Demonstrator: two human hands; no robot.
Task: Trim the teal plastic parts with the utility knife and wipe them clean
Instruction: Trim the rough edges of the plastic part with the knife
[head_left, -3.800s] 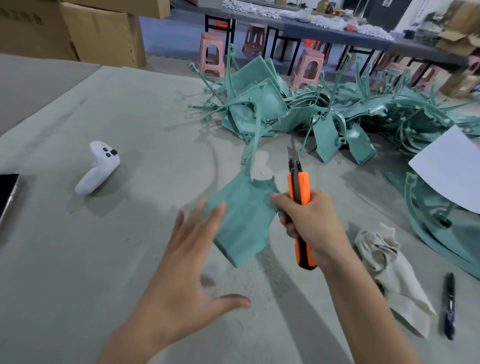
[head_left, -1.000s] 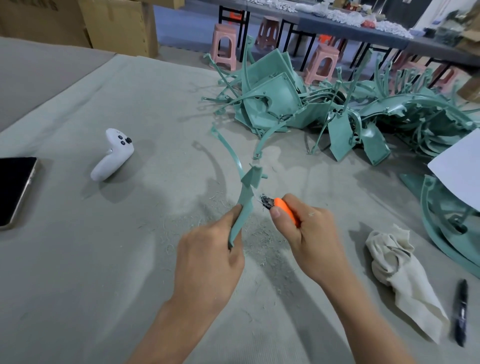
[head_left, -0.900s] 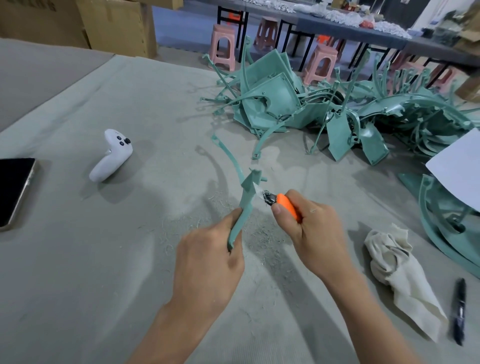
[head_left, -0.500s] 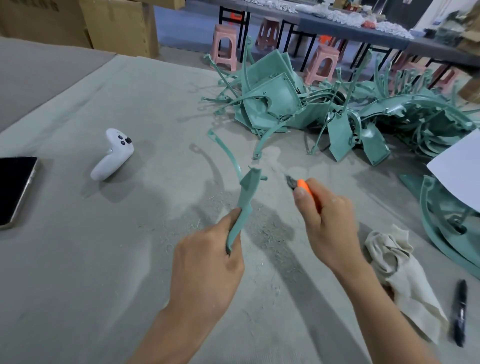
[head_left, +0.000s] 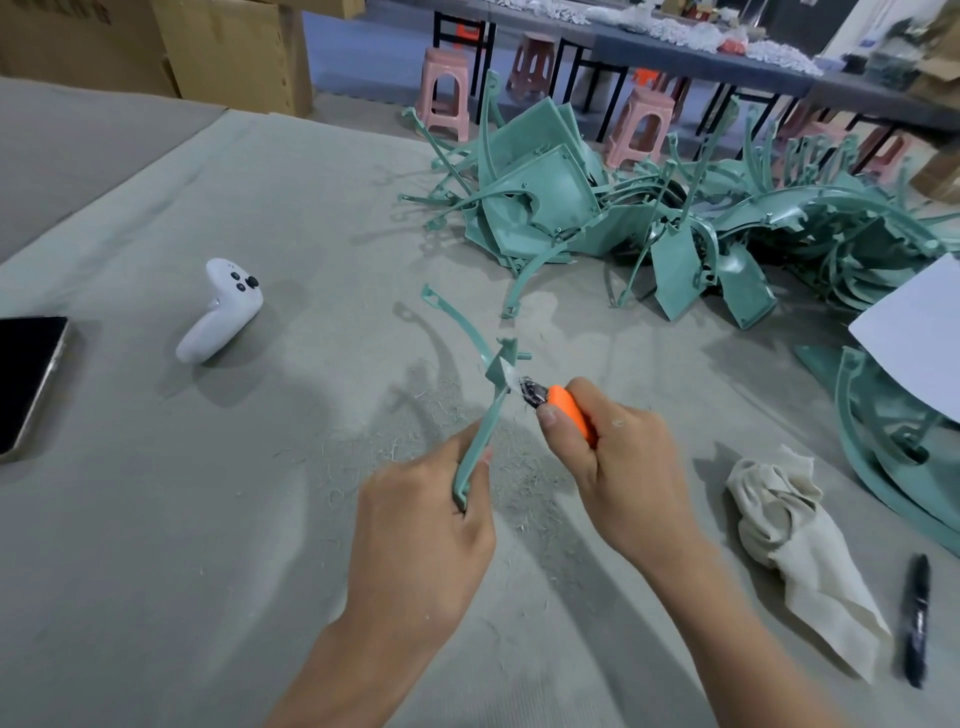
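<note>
My left hand (head_left: 423, 525) grips the lower end of a thin teal plastic part (head_left: 483, 415), held edge-on above the table with its curved arm reaching up and left. My right hand (head_left: 618, 470) grips an orange utility knife (head_left: 563, 408); its blade tip touches the part's right edge just below the small tabs. Fine shavings lie on the grey table cover (head_left: 260, 519) under both hands. A crumpled off-white cloth (head_left: 789, 535) lies to the right of my right forearm.
A heap of teal plastic parts (head_left: 649, 218) fills the far right of the table, with more teal parts (head_left: 883, 447) under a white sheet (head_left: 924, 332) at the right edge. A white controller (head_left: 221, 312), a phone (head_left: 26, 379) and a black marker (head_left: 917, 618) lie around.
Half a second ago the knife was held away to the right of the part; now my right hand has brought the blade back against its edge. My left hand keeps its grip.
</note>
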